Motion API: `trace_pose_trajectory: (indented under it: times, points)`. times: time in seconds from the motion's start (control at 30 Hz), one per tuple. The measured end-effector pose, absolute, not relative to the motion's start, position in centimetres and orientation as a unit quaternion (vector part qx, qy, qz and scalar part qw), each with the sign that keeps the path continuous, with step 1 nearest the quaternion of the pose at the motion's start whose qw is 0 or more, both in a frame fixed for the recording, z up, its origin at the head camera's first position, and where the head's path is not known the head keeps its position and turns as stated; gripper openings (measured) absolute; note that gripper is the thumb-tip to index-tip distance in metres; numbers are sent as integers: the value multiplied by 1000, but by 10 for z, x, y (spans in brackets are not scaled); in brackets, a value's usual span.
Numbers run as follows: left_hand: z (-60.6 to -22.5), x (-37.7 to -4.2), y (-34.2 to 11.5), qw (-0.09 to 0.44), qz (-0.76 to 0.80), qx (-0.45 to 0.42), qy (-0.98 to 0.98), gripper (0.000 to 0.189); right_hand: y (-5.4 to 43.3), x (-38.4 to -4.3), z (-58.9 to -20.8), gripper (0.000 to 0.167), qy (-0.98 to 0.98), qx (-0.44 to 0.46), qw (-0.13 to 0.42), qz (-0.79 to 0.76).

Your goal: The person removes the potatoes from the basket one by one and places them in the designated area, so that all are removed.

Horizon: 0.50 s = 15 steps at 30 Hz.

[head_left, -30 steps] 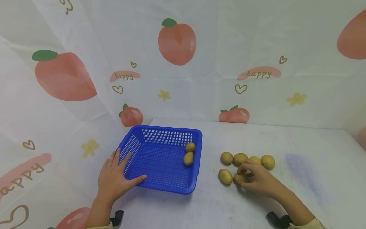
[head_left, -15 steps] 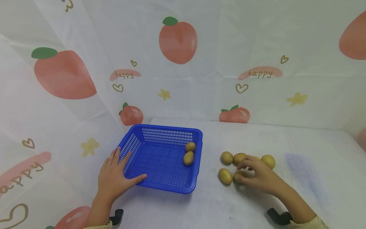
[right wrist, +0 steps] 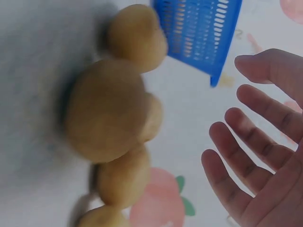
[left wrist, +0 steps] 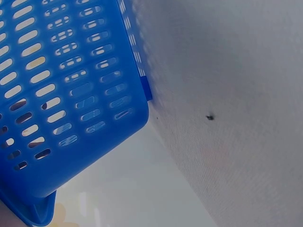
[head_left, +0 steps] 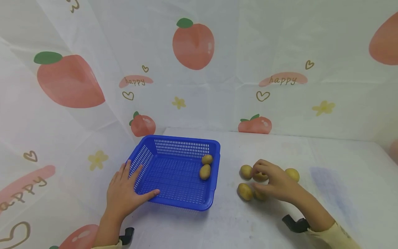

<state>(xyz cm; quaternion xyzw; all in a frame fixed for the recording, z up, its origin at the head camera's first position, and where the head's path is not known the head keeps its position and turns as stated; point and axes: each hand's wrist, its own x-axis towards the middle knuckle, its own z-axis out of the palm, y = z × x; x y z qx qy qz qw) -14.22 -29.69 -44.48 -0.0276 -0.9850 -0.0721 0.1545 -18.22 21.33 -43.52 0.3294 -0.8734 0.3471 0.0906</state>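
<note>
Right grip (head_left: 275, 181): released, fingers loosely bent above a cluster of potatoes (head_left: 245, 192). From that wrist we see a gap between the fingertips (right wrist: 218, 130) and the tubers. Left grip (head_left: 124, 190): released as well, fingers spread at the left rim of a blue plastic basket (head_left: 183, 138), thumb over its near rim. We make out five potatoes on the white bench (head_left: 230, 221), right of the basket: two in front, three in a row behind, some partly covered by the hand. Two more potatoes (head_left: 205, 172) lie inside the basket along its right wall. Pale sleeves (head_left: 332, 236) at both forearms. Behind, we note white cloth (head_left: 217, 100) printed with red fruit, hearts, "happy".
</note>
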Motion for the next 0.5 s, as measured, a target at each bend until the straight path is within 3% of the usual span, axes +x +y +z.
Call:
trace_pose_trajectory:
  times: [0.5]
  points:
    - [-443, -141, -295, 153, -77, -24, -985, 119, 168, -198, -400, 17, -889, 351, 61, 289]
